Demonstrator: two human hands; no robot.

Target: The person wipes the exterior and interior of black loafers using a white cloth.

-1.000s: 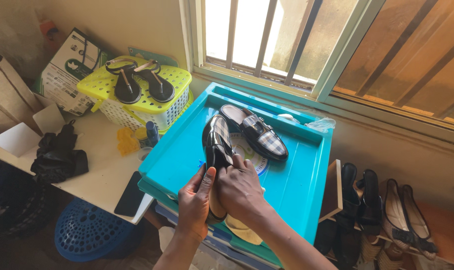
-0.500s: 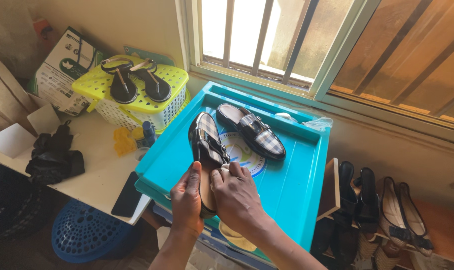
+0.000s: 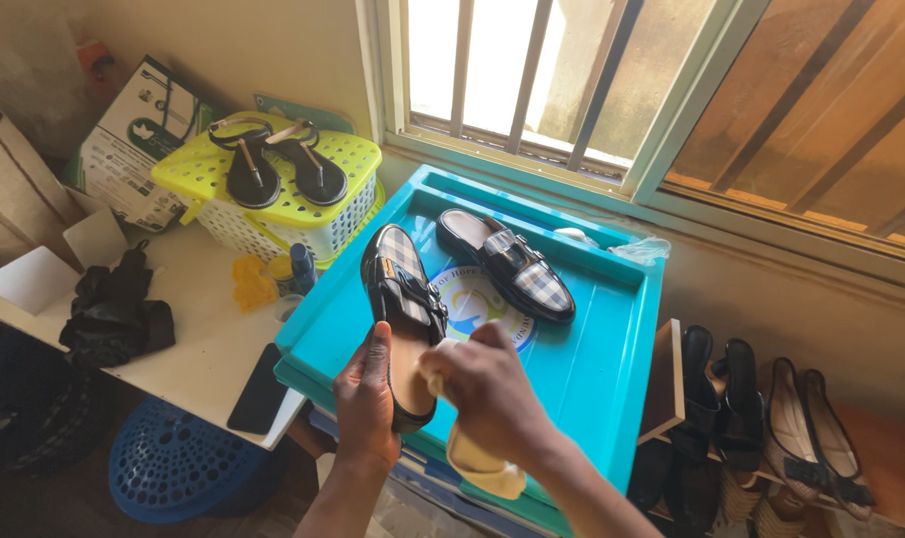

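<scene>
My left hand [image 3: 365,403] grips the heel end of a black slip-on shoe with a checked toe panel [image 3: 401,294], held over the near edge of a turquoise tray [image 3: 602,349]. My right hand [image 3: 487,391] holds a yellow cloth [image 3: 477,460] against the shoe's tan insole, the cloth hanging down below the hand. The matching shoe [image 3: 507,261] lies flat on the tray near the window.
A yellow-lidded basket [image 3: 303,214] with a pair of black sandals [image 3: 278,164] stands on the white table [image 3: 188,329], beside small bottles, a black phone [image 3: 258,389] and a black bag [image 3: 114,309]. Several shoes [image 3: 761,418] fill a rack at the right. A blue basket [image 3: 173,463] sits below the table.
My left hand has swung the shoe leftward so its toe points further left. My right hand slid down the insole toward the heel, and more cloth hangs below it.
</scene>
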